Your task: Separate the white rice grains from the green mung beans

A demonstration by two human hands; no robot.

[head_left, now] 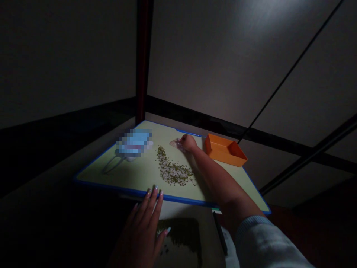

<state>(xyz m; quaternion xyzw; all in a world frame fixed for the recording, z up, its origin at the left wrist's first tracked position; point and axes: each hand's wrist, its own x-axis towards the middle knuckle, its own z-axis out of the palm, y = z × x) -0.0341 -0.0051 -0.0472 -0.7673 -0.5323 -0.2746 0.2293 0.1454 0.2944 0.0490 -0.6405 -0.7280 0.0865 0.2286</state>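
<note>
Grains (175, 173) lie across your pale desk (135, 180) in a bent band, far left to near right. Your left hand (143, 225), fingers extended, is nearer; your right hand (188, 143) curls beyond, grip unclear.

I have the right arm (220, 175) stretched in from five o'clock, its right hand (188, 142) curled near dial centre, and the left hand (145, 227) at seven, fingers extended toward one.
</note>
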